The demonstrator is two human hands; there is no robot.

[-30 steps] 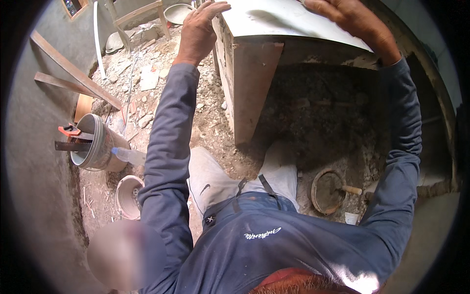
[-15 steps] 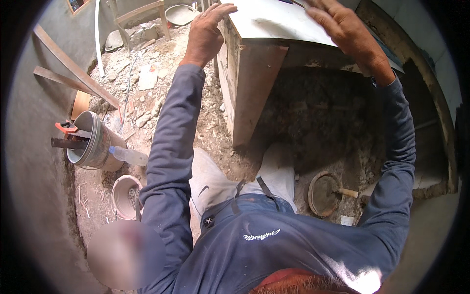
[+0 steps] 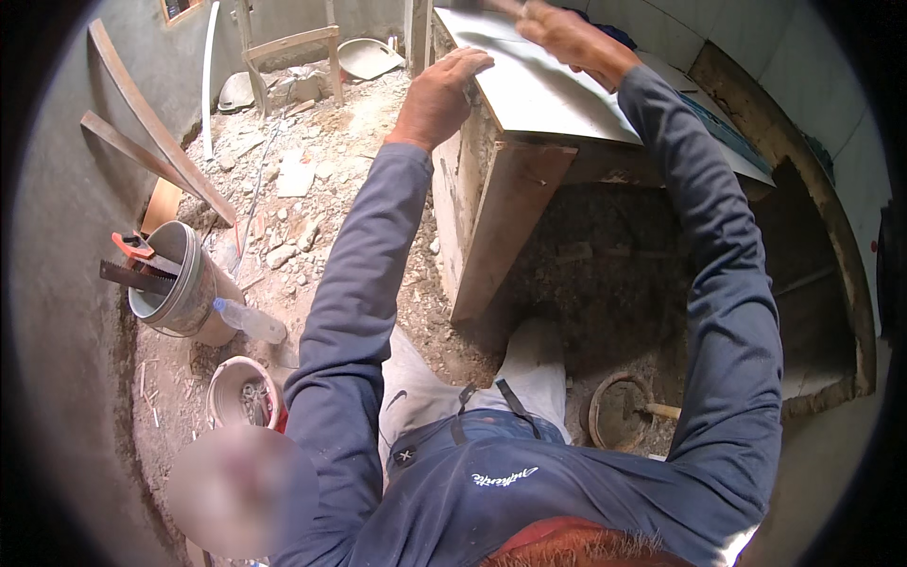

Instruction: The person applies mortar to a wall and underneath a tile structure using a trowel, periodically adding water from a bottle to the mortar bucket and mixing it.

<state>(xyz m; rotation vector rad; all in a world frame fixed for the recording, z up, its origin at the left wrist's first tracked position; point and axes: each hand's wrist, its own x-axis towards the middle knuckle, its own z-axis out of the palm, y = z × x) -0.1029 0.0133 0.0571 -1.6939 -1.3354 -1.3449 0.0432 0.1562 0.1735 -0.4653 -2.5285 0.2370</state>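
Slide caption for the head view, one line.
Left hand at the edge of a white-topped counter, right hand above it, apparently gripping a blurred tool.

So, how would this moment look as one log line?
left hand: at white slab edge | right hand: over slab, holding handle | bucket: saw inside

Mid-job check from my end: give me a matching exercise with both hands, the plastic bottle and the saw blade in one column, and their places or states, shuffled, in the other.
1. left hand
2. right hand
3. blue-capped plastic bottle
4. toothed saw blade

A. on the floor beside the bucket
B. gripping a blurred tool
C. sticking out over the bucket's rim
D. at the left edge of the white countertop

Pairs: 1-D; 2-B; 3-A; 4-C
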